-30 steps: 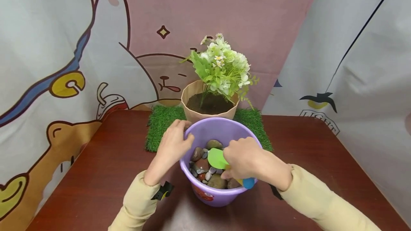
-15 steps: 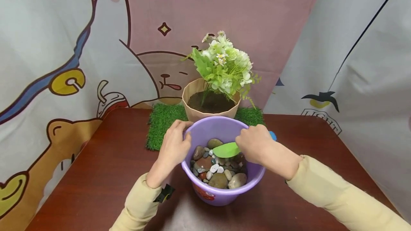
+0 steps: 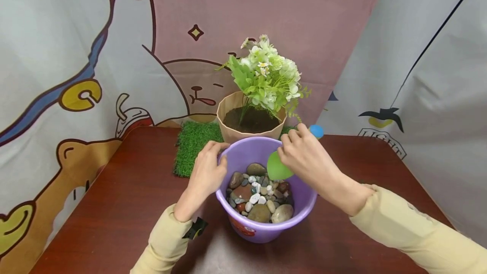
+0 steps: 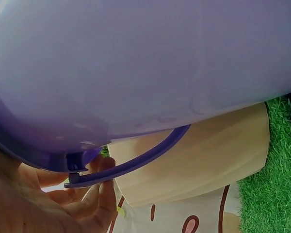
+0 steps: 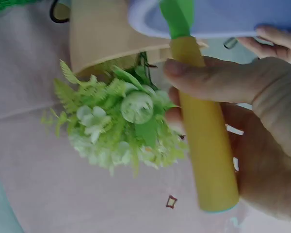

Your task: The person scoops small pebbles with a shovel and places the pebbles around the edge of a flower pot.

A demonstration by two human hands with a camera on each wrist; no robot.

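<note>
A purple bucket (image 3: 266, 234) stands on the table with stones (image 3: 260, 212) of mixed sizes in its bottom. My left hand (image 3: 207, 170) holds its left rim, the thumb toward the inside; in the left wrist view the fingers (image 4: 104, 194) are by the bucket's handle (image 4: 145, 162). Gripped in my right hand (image 3: 310, 155) is a toy shovel with a yellow handle (image 5: 203, 141), a green blade (image 3: 277, 167) and a blue end (image 3: 316, 131). The blade dips inside the bucket's right back part, above the stones. In the head view the hand covers most of the shovel's handle.
Behind the bucket, a beige faceted pot (image 3: 233, 107) of dark soil holds white and green flowers (image 3: 266, 75). It stands on a fake grass mat (image 3: 192, 147). The brown table (image 3: 125, 206) meets a printed cloth backdrop (image 3: 274, 7) at its back.
My right hand has risen and moved right and back with the shovel, its blue end swinging from the bucket's front to the back right. The left hand stays on the rim.
</note>
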